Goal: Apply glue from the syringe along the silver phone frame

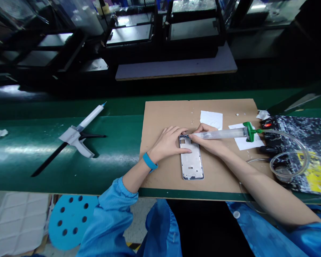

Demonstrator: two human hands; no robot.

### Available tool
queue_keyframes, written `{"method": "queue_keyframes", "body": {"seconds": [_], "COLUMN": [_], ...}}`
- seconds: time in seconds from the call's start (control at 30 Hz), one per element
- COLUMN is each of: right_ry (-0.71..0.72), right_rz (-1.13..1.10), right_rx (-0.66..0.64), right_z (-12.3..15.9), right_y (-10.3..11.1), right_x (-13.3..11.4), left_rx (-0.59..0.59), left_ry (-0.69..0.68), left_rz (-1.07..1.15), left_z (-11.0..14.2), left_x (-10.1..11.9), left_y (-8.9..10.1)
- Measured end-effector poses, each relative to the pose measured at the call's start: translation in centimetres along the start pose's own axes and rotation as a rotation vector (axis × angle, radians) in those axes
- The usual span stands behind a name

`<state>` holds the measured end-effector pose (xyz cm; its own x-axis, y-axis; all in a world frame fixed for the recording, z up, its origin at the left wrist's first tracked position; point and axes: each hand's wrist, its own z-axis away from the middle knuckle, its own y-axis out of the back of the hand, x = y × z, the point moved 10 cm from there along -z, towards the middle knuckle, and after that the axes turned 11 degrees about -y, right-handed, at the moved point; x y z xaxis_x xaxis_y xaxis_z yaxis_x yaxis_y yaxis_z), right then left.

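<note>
A silver-grey phone frame (192,162) lies flat on the brown cardboard sheet, its length running toward me. My left hand (169,142) rests at its left side, thumb stretched over the frame and fingers curving about the upper left corner, holding it steady. Between the fingers of my right hand (207,139) is a clear dispensing syringe (222,134), tilted nearly level, its front end at the frame's upper edge. The exact tip is hidden by my fingers. A green adapter (249,131) caps its rear, joined to a clear air hose (286,135).
Cardboard (160,110) covers part of the green bench (117,164). Left lies a caulking gun (75,137) with a white cartridge. White paper pieces (211,119) sit behind my right hand; a black-and-white speckled box (310,132) stands right. Dark fixtures (160,46) line the back.
</note>
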<state>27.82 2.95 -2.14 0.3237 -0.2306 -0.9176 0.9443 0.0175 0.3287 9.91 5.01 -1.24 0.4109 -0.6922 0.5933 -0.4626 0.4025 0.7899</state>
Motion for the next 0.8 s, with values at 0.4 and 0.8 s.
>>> {"method": "queue_keyframes", "body": {"seconds": [0.4, 0.8], "right_ry": [-0.005, -0.006], "right_rz": [-0.005, -0.003], "right_rx": [0.013, 0.025], "right_z": [0.08, -0.03], "right_y": [-0.04, -0.03], "right_x": [-0.23, -0.14], "left_rx": [-0.002, 0.012], "left_ry": [0.0, -0.001], "left_rz": [0.006, 0.034], "left_z": [0.04, 0.1], "left_x": [-0.02, -0.05], "left_y": [0.02, 0.2]}}
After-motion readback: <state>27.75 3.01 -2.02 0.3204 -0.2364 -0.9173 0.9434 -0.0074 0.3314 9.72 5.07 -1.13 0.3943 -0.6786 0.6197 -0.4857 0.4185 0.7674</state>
